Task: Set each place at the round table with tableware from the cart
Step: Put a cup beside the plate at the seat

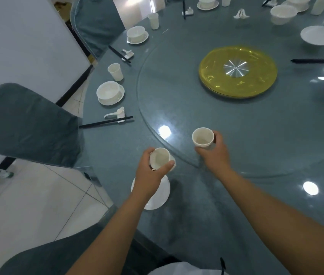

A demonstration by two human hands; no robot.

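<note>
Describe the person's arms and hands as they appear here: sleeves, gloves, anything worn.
Both forearms are bare up to the bottom edge of the picture, with no sleeve in view. The left hand and right hand are ungloved, with no watch, ring or wristband visible. Some white clothing shows at the bottom edge between the arms.

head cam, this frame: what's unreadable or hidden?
- Cart: not in the head view at all.
- Plate at the near place: partly covered by the left hand and forearm.
- Cup in the left hand: its base is hidden by the fingers.
- Cup in the right hand: whether it touches the glass turntable is unclear.
- Far settings: cut off by the top and right edges.
</note>
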